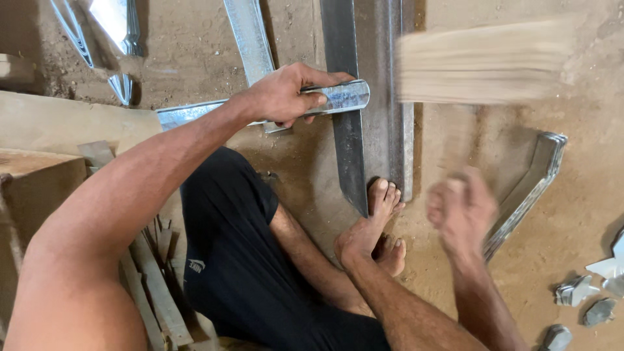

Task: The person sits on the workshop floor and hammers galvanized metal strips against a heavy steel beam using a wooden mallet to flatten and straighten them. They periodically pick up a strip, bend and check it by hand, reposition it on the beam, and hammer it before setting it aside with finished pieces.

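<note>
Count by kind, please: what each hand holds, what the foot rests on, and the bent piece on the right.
Wooden mallet, blurred, in right hand: 1
Shiny metal strip in left hand: 1
Dark steel beam under the foot: 1
Bent metal strip on the ground: 1
Total: 4

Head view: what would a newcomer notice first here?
Most striking is the blurred wooden mallet at upper right, swung by the right hand, itself motion-blurred at centre right. The left hand at upper centre grips a shiny metal strip laid across a long steel angle bar, whose near end a bare foot pins to the sandy floor.
</note>
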